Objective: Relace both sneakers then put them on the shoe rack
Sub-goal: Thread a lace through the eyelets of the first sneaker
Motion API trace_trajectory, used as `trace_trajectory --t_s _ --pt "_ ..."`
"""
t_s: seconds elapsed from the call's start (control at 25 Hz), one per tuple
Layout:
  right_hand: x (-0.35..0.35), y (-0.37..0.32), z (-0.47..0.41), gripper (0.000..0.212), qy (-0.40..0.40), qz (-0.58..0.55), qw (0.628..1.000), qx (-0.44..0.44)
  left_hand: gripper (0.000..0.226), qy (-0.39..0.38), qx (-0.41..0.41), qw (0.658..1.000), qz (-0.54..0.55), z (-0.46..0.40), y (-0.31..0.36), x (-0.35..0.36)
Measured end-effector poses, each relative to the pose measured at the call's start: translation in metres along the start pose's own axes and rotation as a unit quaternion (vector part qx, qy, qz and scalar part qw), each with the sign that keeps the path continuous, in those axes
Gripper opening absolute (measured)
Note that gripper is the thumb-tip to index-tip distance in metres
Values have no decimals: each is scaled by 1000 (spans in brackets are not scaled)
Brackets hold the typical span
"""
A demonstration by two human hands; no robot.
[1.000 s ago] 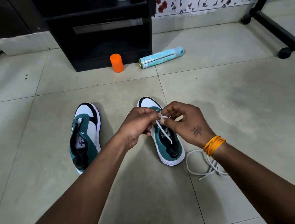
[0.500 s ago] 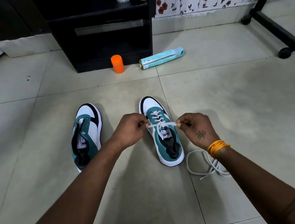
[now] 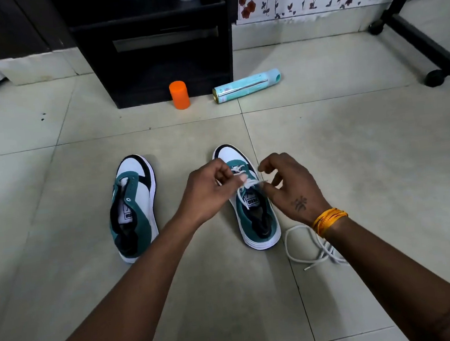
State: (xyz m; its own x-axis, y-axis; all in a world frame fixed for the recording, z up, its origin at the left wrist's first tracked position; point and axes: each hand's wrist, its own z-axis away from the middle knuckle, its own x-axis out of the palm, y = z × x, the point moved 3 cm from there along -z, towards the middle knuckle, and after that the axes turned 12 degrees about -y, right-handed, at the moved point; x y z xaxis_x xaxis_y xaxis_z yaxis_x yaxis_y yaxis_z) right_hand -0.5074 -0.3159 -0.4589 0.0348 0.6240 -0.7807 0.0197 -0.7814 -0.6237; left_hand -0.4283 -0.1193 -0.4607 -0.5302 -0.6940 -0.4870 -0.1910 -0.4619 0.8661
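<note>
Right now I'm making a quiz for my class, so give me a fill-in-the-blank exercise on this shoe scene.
1. Both hands, the left hand and right hand, work the lace on the ____ sneaker.
2. The left sneaker has no ____ in it.
3. The spare lace lies loose on the ____.
4. The orange cylinder stands upright; the spray can lies on its ____.

Missing words: right; lace; floor; side

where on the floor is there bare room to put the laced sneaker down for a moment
Bare tile lies left of the unlaced teal-and-white sneaker, and right of the hands up to the black wheeled stand. It is crowded beside the laced sneaker, where the loose white shoelace lies, and near the orange cylinder and pale blue spray can.
</note>
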Motion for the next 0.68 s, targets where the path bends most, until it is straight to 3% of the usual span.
trace_trajectory --t_s 0.08,0.2,0.32,0.48,0.68 --pt "6 -5 -3 23 -31 41 998 -31 33 -35 -5 999 -12 0 6 6" --pt "10 0 -4 9 -23 33 999 -34 23 -60 8 997 -57 -2 8 6" --pt "8 5 -7 13 -8 20 999 -27 21 -35 24 994 -104 -4 8 -3" --pt "10 9 -4 17 -5 -5 1000 -10 26 -64 24 980 -188 -3 6 -6" --pt "2 11 6 18 37 -88 995 35 30 29 27 991 -127 1 23 -4"
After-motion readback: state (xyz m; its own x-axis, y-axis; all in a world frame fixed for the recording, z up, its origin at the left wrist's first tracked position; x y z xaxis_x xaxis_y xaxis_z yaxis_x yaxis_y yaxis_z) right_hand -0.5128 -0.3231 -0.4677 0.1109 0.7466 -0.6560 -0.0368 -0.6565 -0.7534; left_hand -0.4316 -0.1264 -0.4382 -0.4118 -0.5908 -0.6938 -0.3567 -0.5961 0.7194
